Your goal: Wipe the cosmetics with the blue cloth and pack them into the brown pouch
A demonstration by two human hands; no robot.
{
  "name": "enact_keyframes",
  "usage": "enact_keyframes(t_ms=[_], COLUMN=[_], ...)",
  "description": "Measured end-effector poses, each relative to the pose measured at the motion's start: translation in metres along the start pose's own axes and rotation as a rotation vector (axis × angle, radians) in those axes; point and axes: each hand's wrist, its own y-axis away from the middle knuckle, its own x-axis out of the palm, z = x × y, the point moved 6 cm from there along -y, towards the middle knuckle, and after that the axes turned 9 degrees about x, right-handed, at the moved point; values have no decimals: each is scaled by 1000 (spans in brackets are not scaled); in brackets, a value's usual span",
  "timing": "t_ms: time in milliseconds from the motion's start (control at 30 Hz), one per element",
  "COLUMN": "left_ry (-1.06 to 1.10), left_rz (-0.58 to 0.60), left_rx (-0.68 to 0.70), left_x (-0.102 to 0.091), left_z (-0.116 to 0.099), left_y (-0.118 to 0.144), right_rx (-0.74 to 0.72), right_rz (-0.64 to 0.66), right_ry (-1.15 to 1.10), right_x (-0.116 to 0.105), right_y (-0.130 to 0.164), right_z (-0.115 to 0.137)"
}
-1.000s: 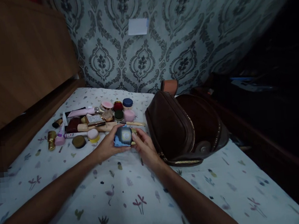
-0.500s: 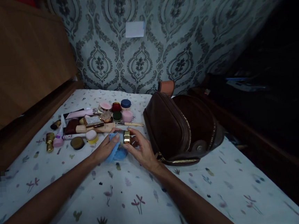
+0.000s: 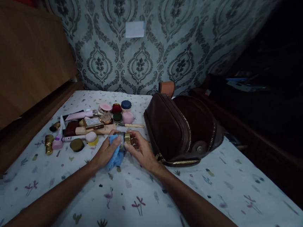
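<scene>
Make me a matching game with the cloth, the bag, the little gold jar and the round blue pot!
Things:
1 cloth
2 bag
3 gold jar
4 blue pot

Places:
A far back, in the row of pots
B under the left hand
C right of both hands, lying open
D between the fingers of the right hand

Pairs: 1-B, 2-C, 3-D, 4-A

Single head-worn view, aimed forward and down from above the near edge of the patterned sheet (image 3: 138,203). Both forearms are seen entering from the bottom of the frame, close to the lens. The wallpapered wall (image 3: 161,49) is faced beyond. No second view is recorded, so nothing is shared.
</scene>
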Motion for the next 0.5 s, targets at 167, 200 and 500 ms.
enact_keyframes(t_ms=[167, 200, 500], left_ry=[-104, -122, -310], left_rz=[32, 42, 29], left_rx=[42, 38, 83], left_x=[-1, 0, 7], left_z=[-2, -2, -4], left_y=[4, 4, 1], right_rx=[134, 152, 508], right_rz=[28, 22, -3], right_ry=[-243, -265, -635], right_x=[5, 5, 15], right_y=[-1, -2, -8], right_z=[-3, -2, -25])
